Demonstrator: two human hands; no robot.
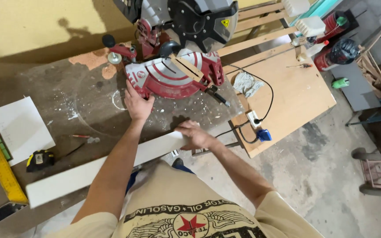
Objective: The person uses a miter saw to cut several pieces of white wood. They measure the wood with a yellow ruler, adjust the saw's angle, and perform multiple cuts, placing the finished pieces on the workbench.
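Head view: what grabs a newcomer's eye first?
The red miter saw at the top centre of the worn dark workbench, with the left hand pressed against its base. Just below it, the right hand rests on the end of a long white board lying along the bench's near edge. A yellow square and a tape measure sit at far left.

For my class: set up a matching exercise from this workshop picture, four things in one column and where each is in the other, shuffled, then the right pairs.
1. red mitre saw
2. long white board
3. yellow metal square
4. black-and-yellow tape measure

A. under the right hand
B. touched by the left hand
C. beside the white sheet
D. at the bench's left edge

Pairs: 1-B, 2-A, 3-D, 4-C
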